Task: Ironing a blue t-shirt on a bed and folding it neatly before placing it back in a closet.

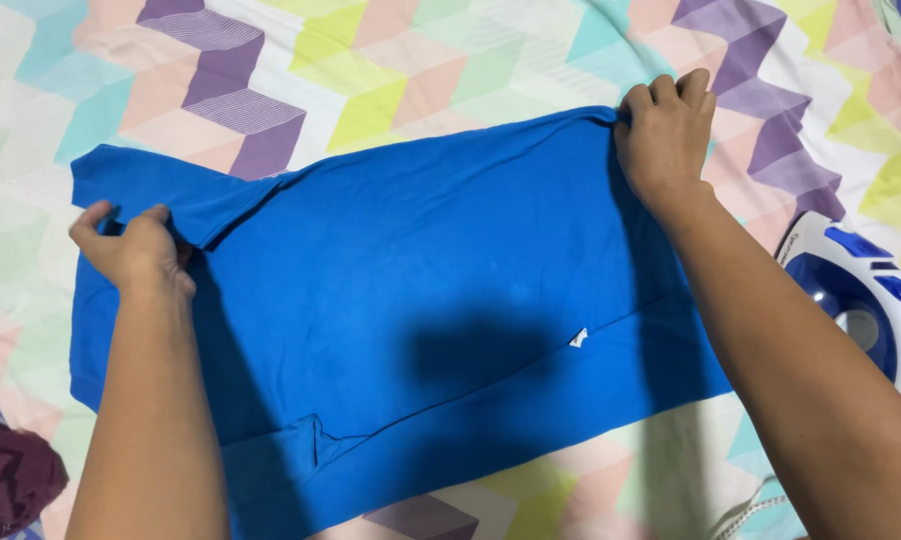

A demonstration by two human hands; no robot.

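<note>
Bright blue cotton garment [400, 300] spread flat on a bed sheet with pastel geometric cube pattern [390, 80], pinched at two ends.

Left hand [135, 250] closed on the folded edge of the blue cloth near the left edge of the sheet; right hand [665, 130] closed on the far upper edge of the same cloth, toward the right side. Long axis of the garment running left to right, between both hands, so each hand already on its own end, neither one nearer. White and blue steam iron [865, 300] resting at the right edge, close beside the right forearm. Dark maroon cloth [10, 480] at the lower left corner, apart from the garment.
</note>
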